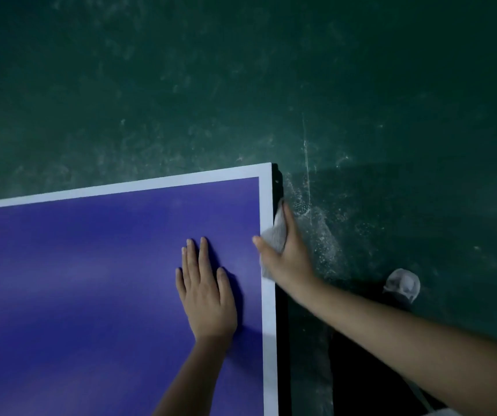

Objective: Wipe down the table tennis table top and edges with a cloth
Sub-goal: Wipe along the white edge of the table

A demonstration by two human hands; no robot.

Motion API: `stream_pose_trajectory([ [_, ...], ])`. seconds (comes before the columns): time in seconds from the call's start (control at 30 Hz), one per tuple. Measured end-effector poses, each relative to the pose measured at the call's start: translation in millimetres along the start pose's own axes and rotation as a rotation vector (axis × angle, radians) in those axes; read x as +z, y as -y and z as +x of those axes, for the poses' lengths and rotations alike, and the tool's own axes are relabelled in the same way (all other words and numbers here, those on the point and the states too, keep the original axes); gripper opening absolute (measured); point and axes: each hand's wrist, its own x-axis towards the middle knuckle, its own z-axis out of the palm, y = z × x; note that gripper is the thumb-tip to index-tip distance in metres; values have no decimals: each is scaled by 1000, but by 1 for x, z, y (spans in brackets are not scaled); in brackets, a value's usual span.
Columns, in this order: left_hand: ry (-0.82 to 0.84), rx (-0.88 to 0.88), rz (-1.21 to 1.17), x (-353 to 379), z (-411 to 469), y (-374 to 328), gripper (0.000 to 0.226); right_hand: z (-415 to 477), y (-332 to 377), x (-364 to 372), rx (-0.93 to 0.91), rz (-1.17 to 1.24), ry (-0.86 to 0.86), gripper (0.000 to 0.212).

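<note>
The table tennis table point(91, 295) has a blue top with a white border line, and its far right corner lies near the frame's middle. My left hand point(206, 295) rests flat on the blue top, fingers straight, close to the right border. My right hand point(286, 253) grips a crumpled white cloth point(274, 235) and presses it against the table's right side edge, thumb on the white line and fingers down over the dark side. Part of the cloth is hidden under my palm.
A dark green, dusty floor point(241, 85) surrounds the table. A small pale crumpled object point(403, 283) lies on the floor to the right of my right forearm. The table's black side edge point(281, 340) runs down the frame.
</note>
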Motion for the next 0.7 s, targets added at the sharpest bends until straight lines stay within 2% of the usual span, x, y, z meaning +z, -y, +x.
stream_pose_trajectory([
  [0.13,31,-15,-10,-3,0,-1,59,53,36,-11,-12,-36,-30,73],
  [0.27,62,-31,-9,-6,1,-3,57,92,65,-24,-64,-240,-5,39],
  [0.33,65,-31,1,-6,1,-3,57,114,82,-30,-61,-440,165,31],
  [0.4,74,-30,7,-7,1,-3,57,137,100,-36,-29,-640,453,32],
  [0.5,83,-18,20,-8,1,-3,55,160,120,-33,41,-755,780,35],
  [0.6,93,-32,31,-9,3,-3,54,171,126,-8,29,-834,897,36],
  [0.7,120,-17,38,-10,2,-5,55,175,122,15,4,-846,924,40],
])
